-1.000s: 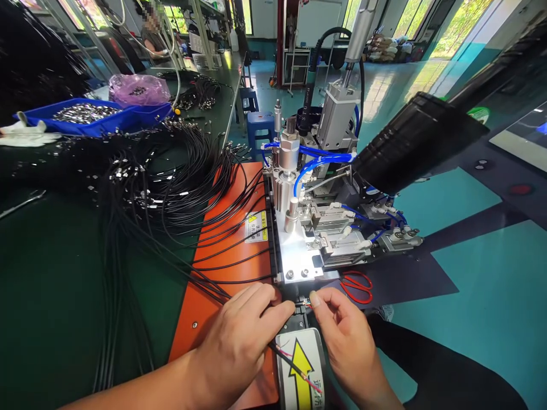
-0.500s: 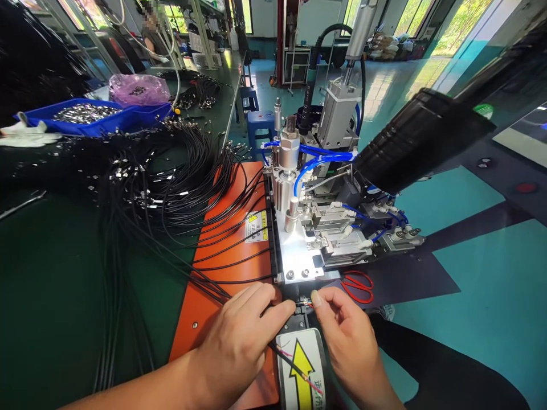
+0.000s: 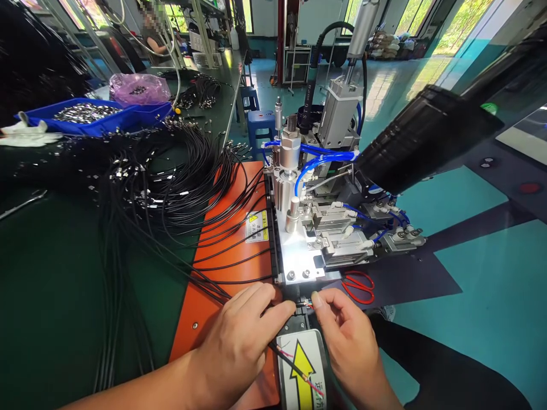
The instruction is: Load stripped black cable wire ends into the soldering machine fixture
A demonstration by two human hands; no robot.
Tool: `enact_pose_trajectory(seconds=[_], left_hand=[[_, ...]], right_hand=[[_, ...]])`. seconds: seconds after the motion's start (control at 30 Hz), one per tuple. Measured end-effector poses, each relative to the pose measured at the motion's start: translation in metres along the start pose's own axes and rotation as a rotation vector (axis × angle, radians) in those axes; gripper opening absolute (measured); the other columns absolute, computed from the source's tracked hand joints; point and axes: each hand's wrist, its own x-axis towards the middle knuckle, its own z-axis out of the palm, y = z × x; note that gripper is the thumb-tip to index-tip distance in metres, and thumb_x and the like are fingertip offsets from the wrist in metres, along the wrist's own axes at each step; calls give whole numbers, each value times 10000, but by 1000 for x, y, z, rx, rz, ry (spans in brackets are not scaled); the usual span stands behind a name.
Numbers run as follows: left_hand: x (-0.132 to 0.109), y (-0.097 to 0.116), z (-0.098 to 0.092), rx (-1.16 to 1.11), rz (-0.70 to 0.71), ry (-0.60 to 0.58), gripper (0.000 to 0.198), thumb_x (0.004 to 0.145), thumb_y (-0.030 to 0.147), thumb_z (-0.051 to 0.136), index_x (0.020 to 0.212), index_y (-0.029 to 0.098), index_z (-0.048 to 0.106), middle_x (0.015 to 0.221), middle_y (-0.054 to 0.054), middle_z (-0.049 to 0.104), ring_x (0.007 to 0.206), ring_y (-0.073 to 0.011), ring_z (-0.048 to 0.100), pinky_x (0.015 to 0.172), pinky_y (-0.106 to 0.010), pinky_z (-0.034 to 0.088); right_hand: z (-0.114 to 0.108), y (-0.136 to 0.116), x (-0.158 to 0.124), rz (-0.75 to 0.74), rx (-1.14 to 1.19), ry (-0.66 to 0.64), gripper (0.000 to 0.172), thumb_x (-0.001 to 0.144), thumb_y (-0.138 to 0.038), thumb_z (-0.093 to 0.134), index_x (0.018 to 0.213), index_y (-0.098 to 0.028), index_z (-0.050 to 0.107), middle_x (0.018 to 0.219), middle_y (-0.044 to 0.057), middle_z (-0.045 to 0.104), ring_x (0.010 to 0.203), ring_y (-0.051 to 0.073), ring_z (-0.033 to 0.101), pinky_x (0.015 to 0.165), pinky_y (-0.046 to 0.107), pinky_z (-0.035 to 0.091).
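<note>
My left hand [image 3: 250,327] is closed at the front of the machine [image 3: 299,245], its thumb pressed on a black cable whose stripped end shows just past the thumb tip. My right hand [image 3: 348,330] pinches the thin coloured wires [image 3: 310,305] at that end between thumb and forefinger. Both hands rest close over a black track [image 3: 296,324]. From beneath my left palm another black cable [image 3: 293,361] sticks out, its frayed pink wires lying across a label with a yellow arrow [image 3: 299,341]. My left fingers partly hide the cables behind them.
Several black cables [image 3: 231,262] run over the orange plate [image 3: 183,341] into the machine. A large cable bundle [image 3: 171,176] and a blue tray [image 3: 141,117] of metal parts lie on the left. Red-handled scissors [image 3: 359,286] lie right; a black hose [image 3: 410,142] hangs above. A person sits far back.
Both hands keep the same grip and place at the track. The view has shifted very slightly; the person at the back has moved an arm a little.
</note>
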Motion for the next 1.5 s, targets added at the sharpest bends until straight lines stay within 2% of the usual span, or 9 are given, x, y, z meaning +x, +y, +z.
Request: enact_pose_trajectory(seconds=[0.33, 0.8, 1.17, 1.5], left_hand=[[0, 0, 1, -7, -10, -8, 310, 924, 28, 394, 1105, 153, 613, 837, -63, 500, 742, -196, 453, 606, -290, 376], [-1, 1, 2, 46, 18, 1, 251, 957, 79, 411, 1090, 135, 616, 830, -69, 494, 733, -199, 443, 600, -293, 367], [1, 2, 0, 41, 24, -13, 251, 966, 86, 413, 1083, 130, 630, 809, -64, 481, 721, -199, 432, 586, -289, 349], [8, 8, -6, 57, 72, -25, 264, 989, 105, 395, 1078, 111, 644, 812, -78, 538, 741, -209, 472, 618, -322, 425]], right_hand=[[2, 1, 0, 12, 28, -12, 380, 928, -561, 529, 835, -198, 592, 678, -6, 586, 619, 147, 537, 561, 229, 431], [6, 8, 0, -14, -47, 37, 384, 930, -568, 502, 807, -211, 570, 644, -26, 524, 591, 135, 474, 545, 231, 405], [5, 11, 0, -22, -67, 26, 352, 944, -540, 489, 823, -219, 568, 665, -18, 551, 605, 145, 500, 563, 241, 417], [6, 5, 3, -1, -51, 7, 362, 948, -534, 482, 811, -211, 573, 749, 19, 615, 693, 172, 555, 645, 264, 455]])
